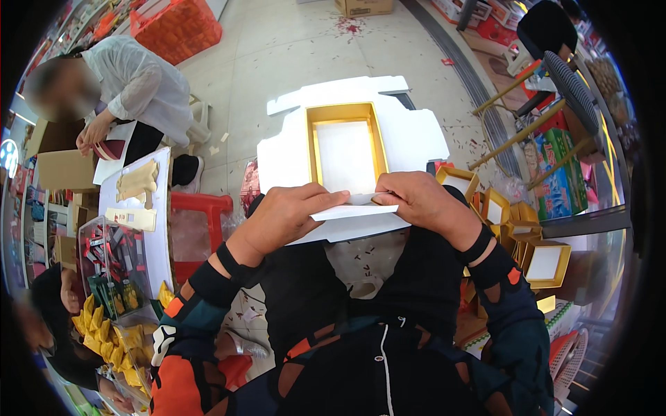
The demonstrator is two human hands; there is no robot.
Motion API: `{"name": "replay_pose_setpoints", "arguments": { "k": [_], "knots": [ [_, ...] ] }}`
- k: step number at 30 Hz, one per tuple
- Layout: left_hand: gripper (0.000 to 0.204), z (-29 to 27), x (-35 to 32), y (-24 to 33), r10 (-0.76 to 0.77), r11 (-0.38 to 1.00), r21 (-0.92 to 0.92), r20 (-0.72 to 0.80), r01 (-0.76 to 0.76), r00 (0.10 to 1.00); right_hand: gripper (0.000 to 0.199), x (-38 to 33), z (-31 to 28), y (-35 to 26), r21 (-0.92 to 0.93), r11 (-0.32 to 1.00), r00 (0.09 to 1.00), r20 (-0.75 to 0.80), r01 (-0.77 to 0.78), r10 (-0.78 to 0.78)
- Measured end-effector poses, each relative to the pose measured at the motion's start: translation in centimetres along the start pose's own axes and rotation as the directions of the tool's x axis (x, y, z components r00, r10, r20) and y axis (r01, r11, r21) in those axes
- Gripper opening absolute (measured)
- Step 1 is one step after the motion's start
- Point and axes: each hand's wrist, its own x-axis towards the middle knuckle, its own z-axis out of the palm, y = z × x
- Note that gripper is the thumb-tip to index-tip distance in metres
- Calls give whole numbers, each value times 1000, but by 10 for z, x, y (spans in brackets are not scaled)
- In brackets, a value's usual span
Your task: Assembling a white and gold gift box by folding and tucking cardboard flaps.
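Observation:
A gold-walled open box [381,139] with a white bottom sits on a die-cut white cardboard sheet [416,132] above my knees. The sheet spreads flat around the box, with notched flaps at the far end and both sides. At the near end a white cardboard flap [357,211] stands bent up beside the box. My left hand [284,213] pinches its left part, thumb lying along the edge. My right hand [424,200] grips the right part, fingers curled. The box's near wall is largely covered by my hands and the flap.
Several gold boxes [548,264] are piled by my right leg. A red stool [201,201] and a table [158,229] bearing a clear bin and yellow packets stand left. A person [139,83] sits at far left holding a dark red item. A chair [572,90] stands far right.

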Motion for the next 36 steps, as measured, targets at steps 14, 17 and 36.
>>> {"name": "replay_pose_setpoints", "arguments": {
  "k": [14, 17, 36],
  "knots": [
    [51, 21, 3, 5, -191, 961, -230, -138, 156, 972, 24, -19, 6, -3, 50, 997, 996, -74, -55, 59],
    [48, 18, 6, 12, -171, 969, -199, -101, 149, 980, 20, -16, 15, 15, 17, 1000, 986, -165, 12, -9],
    [42, 32, -10, 21, -120, 985, -147, -211, 90, 970, 22, -26, 5, 2, 47, 998, 996, -77, -30, 33]
  ]
}}
